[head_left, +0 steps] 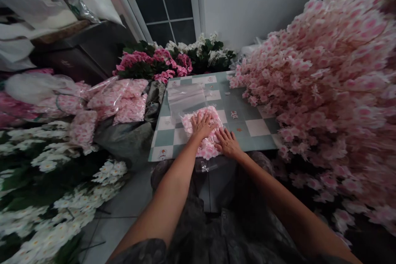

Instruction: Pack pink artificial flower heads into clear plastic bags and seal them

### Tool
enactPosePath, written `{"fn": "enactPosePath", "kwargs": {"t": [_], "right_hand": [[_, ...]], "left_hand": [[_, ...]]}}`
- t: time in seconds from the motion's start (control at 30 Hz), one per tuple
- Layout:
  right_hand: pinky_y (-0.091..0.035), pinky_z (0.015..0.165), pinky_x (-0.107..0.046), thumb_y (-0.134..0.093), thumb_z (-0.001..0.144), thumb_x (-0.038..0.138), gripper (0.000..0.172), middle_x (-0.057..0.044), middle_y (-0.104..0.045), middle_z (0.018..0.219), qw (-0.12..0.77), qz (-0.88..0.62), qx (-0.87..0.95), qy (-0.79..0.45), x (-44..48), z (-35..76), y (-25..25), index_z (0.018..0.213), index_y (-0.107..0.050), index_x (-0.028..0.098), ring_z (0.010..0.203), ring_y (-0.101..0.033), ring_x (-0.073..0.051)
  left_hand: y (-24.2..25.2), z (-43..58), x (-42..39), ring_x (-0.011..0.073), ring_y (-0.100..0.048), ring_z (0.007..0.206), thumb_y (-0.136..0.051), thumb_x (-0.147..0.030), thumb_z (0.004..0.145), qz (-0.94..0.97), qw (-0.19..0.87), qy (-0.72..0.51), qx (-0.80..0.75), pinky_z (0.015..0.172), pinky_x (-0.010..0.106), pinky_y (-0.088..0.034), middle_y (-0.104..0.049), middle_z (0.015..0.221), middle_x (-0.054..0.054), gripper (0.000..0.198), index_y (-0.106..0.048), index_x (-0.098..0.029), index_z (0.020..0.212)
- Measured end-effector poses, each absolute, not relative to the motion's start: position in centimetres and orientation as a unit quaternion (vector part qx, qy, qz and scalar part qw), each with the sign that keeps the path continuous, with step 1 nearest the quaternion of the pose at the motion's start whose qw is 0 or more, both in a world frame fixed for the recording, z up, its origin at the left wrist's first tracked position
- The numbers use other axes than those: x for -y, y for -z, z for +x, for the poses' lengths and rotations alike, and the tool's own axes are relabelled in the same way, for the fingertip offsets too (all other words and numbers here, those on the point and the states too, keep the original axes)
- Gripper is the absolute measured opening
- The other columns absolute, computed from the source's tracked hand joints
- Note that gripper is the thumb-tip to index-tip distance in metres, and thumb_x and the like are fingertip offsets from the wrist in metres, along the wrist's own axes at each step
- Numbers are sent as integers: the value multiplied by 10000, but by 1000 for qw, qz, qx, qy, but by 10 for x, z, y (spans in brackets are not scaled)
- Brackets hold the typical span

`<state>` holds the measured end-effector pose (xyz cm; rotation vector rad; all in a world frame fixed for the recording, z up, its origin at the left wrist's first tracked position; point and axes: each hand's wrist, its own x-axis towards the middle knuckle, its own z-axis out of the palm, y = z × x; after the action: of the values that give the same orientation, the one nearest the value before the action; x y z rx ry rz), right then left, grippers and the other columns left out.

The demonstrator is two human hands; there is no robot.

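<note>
Your bare forearms (pixel 173 189) reach forward, the left hand (pixel 202 126) and right hand (pixel 228 143) lying open with fingers spread, palms pressing on a clear plastic bag of pink artificial blossoms (pixel 206 149), pinning it flat on the checkered desk (pixel 256 128).

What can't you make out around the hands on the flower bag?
Head view:
Flower bag middle: hidden by left hand and right hand.
Stickers on board: too small to read.
Clear bags: count too faint.
Pink heap: cut off by right edge.
</note>
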<state>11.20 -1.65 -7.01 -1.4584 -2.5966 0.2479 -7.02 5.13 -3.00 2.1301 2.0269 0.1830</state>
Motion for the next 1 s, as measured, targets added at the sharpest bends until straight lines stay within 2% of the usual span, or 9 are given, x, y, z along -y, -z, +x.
{"fn": "enactPosePath", "kwargs": {"t": [0.13,0.27,0.4,0.5,0.6,0.67,0.83,0.93,1.0], "right_hand": [[-257,1199,-653,-474,1020,479,606,-143,-325,1654,63,-502,857,-100,16,110,59,1569,-424,227,1528,-294,-368],[-298,1181,-644,-328,1067,389,511,-110,-426,1609,101,-499,853,-115,-18,97,25,1538,-462,245,1495,-361,-339],[-330,1206,-494,-286,1067,293,544,-127,-302,1670,136,-450,876,-106,-74,70,5,1579,-390,140,1555,-238,-320],[-274,1219,-575,-374,1059,353,558,-102,-238,1694,61,-449,883,-122,-100,56,14,1594,-370,194,1567,-185,-352],[-196,1224,-647,-370,1065,413,582,-66,-189,1707,23,-450,880,-148,-109,54,28,1619,-307,245,1580,-131,-345],[-210,1223,-643,-354,1068,411,575,-64,-196,1706,30,-449,877,-169,-111,62,33,1616,-313,242,1581,-134,-335],[-330,1223,-460,-348,1032,246,509,-164,-487,1555,146,-417,879,-177,-97,124,36,1489,-507,90,1474,-413,-241],[-444,1129,-433,-374,1002,234,432,-150,-677,1329,207,-433,850,-216,-62,177,37,1306,-661,125,1275,-602,-243],[-508,1032,-431,-384,1006,299,401,-126,-729,1209,256,-456,811,-263,-33,204,36,1209,-705,169,1144,-666,-250]], "left_hand": [[34,-72,-62,366,-9,1592,-384,-666,954,723,132,-24,-678,1235,648,70,-168,1720,31,795,-261,-274,1634],[12,-76,-60,330,-84,1595,-332,-537,1007,720,122,-52,-681,1271,580,4,-257,1698,74,678,-350,-224,1608],[4,-97,-51,352,-11,1596,-314,-480,1015,655,41,-105,-747,1256,621,44,-208,1712,85,649,-361,-212,1604],[19,-114,-46,410,-11,1585,-379,-534,987,612,83,-66,-784,1222,704,18,-177,1720,71,701,-307,-250,1624],[33,-123,-48,407,-36,1584,-389,-564,978,607,107,-46,-786,1215,715,-17,-158,1724,53,731,-249,-284,1638],[33,-127,-49,389,-61,1586,-385,-558,984,608,121,-47,-784,1223,699,-61,-169,1722,51,710,-266,-293,1632],[1,-145,-9,322,-159,1584,-402,-416,1007,642,98,-138,-748,1273,559,-143,-296,1683,110,614,-398,-196,1580],[-17,-141,44,286,-185,1583,-450,-334,989,724,78,-196,-657,1289,503,-166,-359,1657,98,546,-490,-205,1518],[-22,-125,82,287,-219,1574,-489,-322,980,761,74,-235,-600,1285,509,-202,-401,1634,104,524,-515,-214,1492]]}}
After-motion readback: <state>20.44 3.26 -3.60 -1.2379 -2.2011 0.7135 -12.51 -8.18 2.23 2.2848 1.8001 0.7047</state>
